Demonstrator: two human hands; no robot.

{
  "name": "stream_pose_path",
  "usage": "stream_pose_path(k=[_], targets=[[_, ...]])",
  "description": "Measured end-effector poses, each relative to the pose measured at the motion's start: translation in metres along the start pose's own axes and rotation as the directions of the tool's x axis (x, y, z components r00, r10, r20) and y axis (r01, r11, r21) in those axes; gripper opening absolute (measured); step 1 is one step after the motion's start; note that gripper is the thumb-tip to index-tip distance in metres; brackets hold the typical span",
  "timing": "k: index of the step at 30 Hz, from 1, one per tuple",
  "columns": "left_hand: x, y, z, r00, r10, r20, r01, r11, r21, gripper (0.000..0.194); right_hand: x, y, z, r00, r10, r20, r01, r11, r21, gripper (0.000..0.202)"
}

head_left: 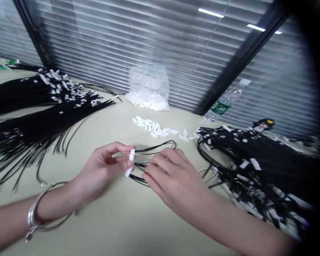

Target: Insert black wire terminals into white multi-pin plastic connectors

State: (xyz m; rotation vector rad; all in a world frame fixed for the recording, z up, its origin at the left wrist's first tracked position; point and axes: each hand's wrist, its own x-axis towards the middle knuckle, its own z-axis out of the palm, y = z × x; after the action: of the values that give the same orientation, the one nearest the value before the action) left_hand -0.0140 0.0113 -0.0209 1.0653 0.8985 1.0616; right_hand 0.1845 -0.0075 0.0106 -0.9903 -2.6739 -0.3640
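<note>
Pinched between the thumb and fingers of my left hand point(109, 161) is a long white connector housing point(131, 161), tilted slightly from upright. Several thin black wires point(142, 179) run out of its right side in separate bunches. My right hand point(173, 174) is closed at these wires, close to the housing, with its fingertips curled down. The fingers hide just which wires it grips. Some wires loop up behind the right hand. Both hands are above the pale table point(117, 220).
Black wire bundles with white connectors point(50, 121) lie at left, and another wire pile point(256, 149) lies at right. Loose white connector housings point(154, 127) are scattered beyond my hands. Behind them stand a clear plastic bag point(149, 85) and a water bottle point(221, 106), near the window blinds point(138, 39).
</note>
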Motion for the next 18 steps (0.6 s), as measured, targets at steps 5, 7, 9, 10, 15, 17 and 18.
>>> stream_pose_path(k=[5,7,9,10,15,17,18], targets=[[-0.001,0.001,0.001,0.999,0.022,-0.047,-0.018,0.995,0.095,0.013,0.006,0.009,-0.006,0.984,0.137,0.112,-0.161,0.956,0.245,0.015],[0.001,0.002,0.0,0.995,0.041,-0.089,-0.03,0.993,0.112,0.012,0.008,0.02,-0.022,0.931,0.24,0.275,-0.355,0.768,0.533,0.017],[0.003,0.002,-0.001,0.992,0.034,-0.119,-0.022,0.995,0.096,0.013,0.008,0.035,-0.04,0.868,0.145,0.475,-0.492,0.387,0.78,0.016],[0.004,0.002,-0.002,0.991,0.02,-0.13,-0.009,0.997,0.08,0.014,0.007,0.044,-0.049,0.865,0.116,0.488,-0.501,0.201,0.842,0.021],[0.007,0.002,-0.003,0.987,-0.041,-0.155,0.046,0.998,0.032,0.013,-0.009,0.093,-0.08,0.825,0.539,0.17,-0.22,0.03,0.975,0.023],[0.007,0.002,-0.003,0.988,-0.045,-0.15,0.051,0.998,0.036,0.014,-0.016,0.105,-0.087,0.802,0.595,0.048,-0.221,0.221,0.95,0.025],[0.007,0.003,-0.003,0.988,-0.044,-0.147,0.05,0.998,0.037,0.014,-0.018,0.109,-0.09,0.808,0.588,0.011,-0.236,0.306,0.922,0.027]])
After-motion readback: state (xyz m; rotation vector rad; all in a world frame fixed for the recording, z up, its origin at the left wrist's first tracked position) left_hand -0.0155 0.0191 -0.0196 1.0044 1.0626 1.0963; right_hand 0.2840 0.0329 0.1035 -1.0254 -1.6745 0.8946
